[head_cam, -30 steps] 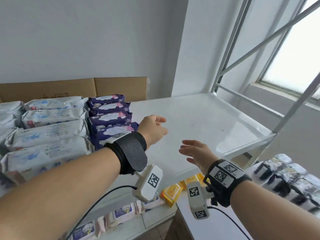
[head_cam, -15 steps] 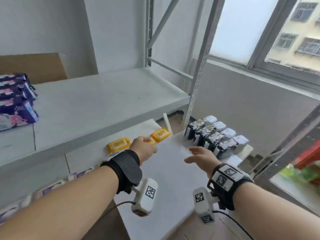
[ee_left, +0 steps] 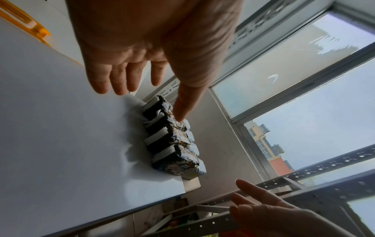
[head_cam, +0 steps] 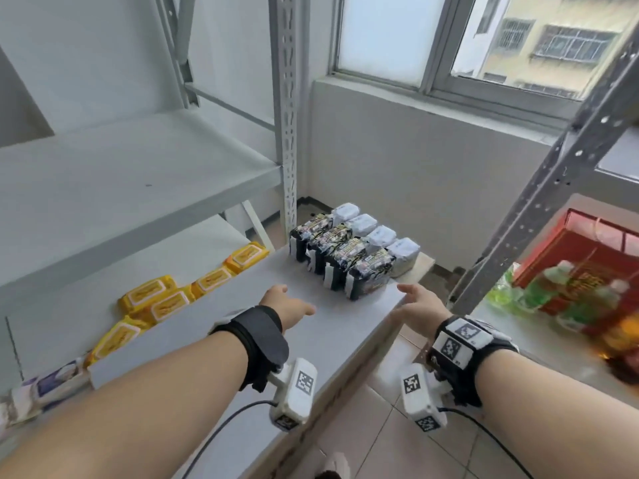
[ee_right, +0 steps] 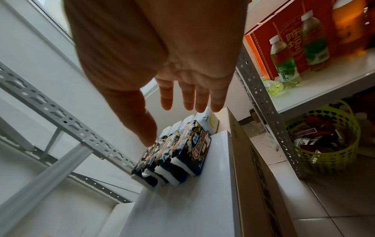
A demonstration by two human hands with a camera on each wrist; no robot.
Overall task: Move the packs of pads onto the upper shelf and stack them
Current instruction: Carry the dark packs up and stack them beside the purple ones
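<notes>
Both hands are empty and spread, reaching toward a row of 4 dark packs (head_cam: pixel 340 259) standing upright side by side at the far end of the counter (head_cam: pixel 242 340). The left hand (head_cam: pixel 287 307) hovers over the counter just short of the row, fingers straight. The right hand (head_cam: pixel 420 305) comes in from the counter's right edge, also relaxed and holding nothing. Neither hand touches a pack yet. Behind the dark row stand 4 white packs (head_cam: pixel 375 231), touching the dark ones.

The upper shelf (head_cam: pixel 138 188), to the left and above, shows only bare surface in the part in view, so as far as these views tell, all 8 packs remain to be moved and stacked. The step in hand looks like the approach to a 2-handed grasp on the dark row. Yellow packets (head_cam: pixel 166 302) lie on the lower shelf beside the counter, apart from the job.
</notes>
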